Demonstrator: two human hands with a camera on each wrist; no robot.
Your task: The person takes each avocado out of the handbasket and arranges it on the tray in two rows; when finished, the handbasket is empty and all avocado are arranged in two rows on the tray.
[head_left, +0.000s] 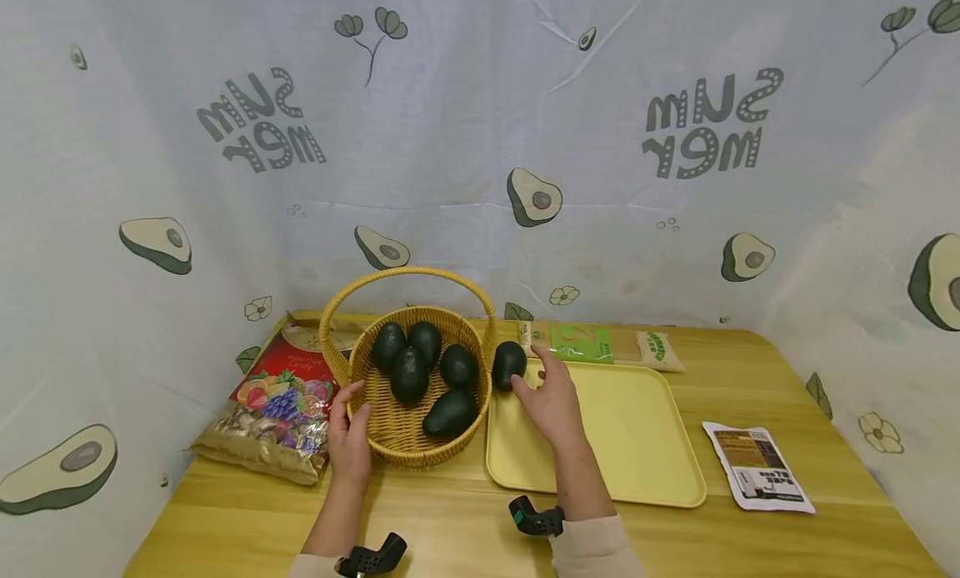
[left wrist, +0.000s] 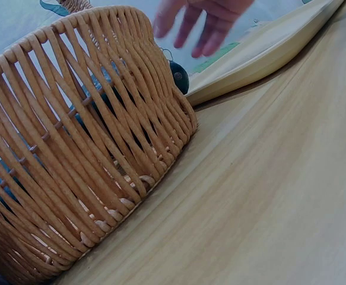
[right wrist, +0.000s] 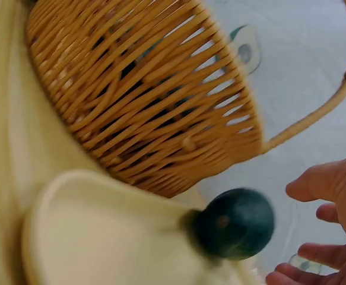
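Note:
A round wicker basket [head_left: 390,451] with a tall handle stands left of centre and holds several dark green avocados [head_left: 409,376]. My left hand [head_left: 350,445] rests against its near left side, fingers and thumb relaxed at the rim; in the left wrist view the basket's weave hides nearly all of this hand. One more avocado [head_left: 509,365] sits on the far left corner of the yellow tray [head_left: 600,428], right beside the basket. Close to it is my right hand [head_left: 551,399], fingers spread; the right wrist view shows a gap between hand and avocado [right wrist: 234,224].
A red and gold candy bag [head_left: 281,403] lies left of the basket. Behind the tray is a long pack with a green label [head_left: 581,343]. A white and brown pouch [head_left: 757,467] lies at the right. Printed cloth [head_left: 450,145] hangs around the table.

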